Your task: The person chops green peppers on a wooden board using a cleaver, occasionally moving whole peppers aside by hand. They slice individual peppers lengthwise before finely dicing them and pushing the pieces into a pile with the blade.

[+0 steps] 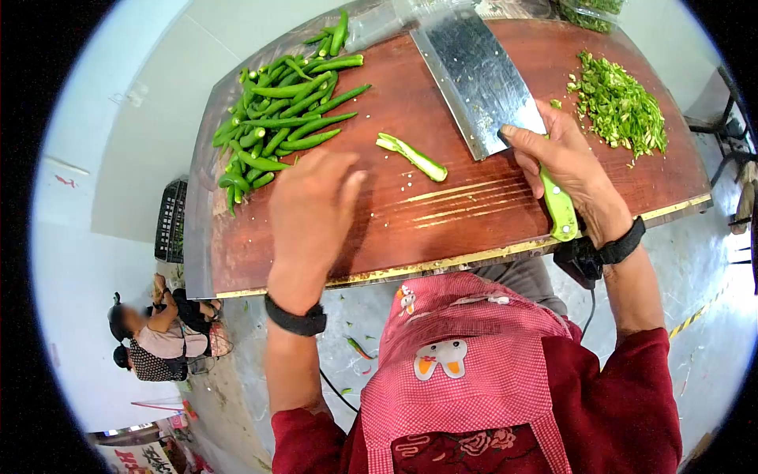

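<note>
My right hand (pixel 570 162) is wrapped around a cleaver (pixel 478 79) with a green handle (pixel 559 207). Its broad blade points away from me, lying low over the board, with small bits stuck to it. Close to the pile of whole green chili peppers (pixel 292 110), my left hand (pixel 312 201) is slightly blurred; its thumb stands apart from the bent fingers, whose tips are hidden. Between my hands lies a split piece of green pepper (pixel 412 156), pale inside showing. Chopped green pepper (pixel 620 104) is heaped at the right.
The reddish-brown wooden board (pixel 474 229) has pale cut lines and scattered seeds. Clear plastic (pixel 375 28) lies at the far edge, near a container of greens (pixel 592 12). People (pixel 162 332) sit at lower left by a black crate (pixel 171 221).
</note>
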A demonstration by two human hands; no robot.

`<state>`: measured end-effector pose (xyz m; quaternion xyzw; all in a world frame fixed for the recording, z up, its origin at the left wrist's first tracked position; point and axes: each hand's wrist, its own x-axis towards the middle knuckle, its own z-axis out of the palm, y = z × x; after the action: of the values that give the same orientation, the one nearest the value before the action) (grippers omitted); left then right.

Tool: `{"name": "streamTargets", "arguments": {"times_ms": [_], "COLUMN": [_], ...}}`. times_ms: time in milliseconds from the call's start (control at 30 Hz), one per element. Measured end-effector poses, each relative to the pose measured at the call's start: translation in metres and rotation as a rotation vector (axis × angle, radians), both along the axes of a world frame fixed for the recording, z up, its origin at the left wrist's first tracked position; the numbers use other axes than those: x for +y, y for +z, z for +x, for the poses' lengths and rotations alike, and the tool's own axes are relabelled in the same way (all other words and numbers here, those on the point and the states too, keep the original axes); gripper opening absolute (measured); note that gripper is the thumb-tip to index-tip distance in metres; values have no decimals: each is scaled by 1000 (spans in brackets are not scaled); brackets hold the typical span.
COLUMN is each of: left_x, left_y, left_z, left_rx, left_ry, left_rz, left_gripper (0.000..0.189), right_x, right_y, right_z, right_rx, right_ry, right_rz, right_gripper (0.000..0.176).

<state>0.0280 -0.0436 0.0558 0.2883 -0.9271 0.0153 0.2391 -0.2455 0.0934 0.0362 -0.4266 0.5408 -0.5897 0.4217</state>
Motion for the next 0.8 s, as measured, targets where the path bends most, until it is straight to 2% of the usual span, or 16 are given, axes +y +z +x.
{"name": "streamTargets", "arguments": {"times_ms": [33, 100, 133, 267, 500, 567, 667, 800], "left_x": [1, 1, -2, -4, 18, 27, 26, 33], "left_y": [-2, -5, -9, -13, -9, -6, -16, -17], "left_z": [-11, -33, -40, -57, -46, -40, -29, -26], "left_rx": [-4, -62, -83, -167, -236, -218, -135, -138], "left_ry": [0, -189, -235, -375, -290, -202, -219, -228], "left_rz": [-5, -127, -84, -176, -162, 13, 103, 91], "left_gripper": [21, 29, 34, 31, 27, 24, 25, 32], "right_x": [0, -2, -2, 1, 3, 2, 2, 4], "right_y": [-4, -10, -11, -6, -7, -8, -7, -3], "right_z": [-1, -4, -5, -1, -2, -1, -1, 1], "right_rx": [-30, -65, -96, -82, -52, -39, -16, 8], "right_ry": [-9, -16, -22, -9, 42, 38, 42, 45], "right_rz": [2, 7, 16, 5, -28, -26, -16, 11], "right_gripper": [26, 26, 26, 26, 21, 20, 20, 22]}}
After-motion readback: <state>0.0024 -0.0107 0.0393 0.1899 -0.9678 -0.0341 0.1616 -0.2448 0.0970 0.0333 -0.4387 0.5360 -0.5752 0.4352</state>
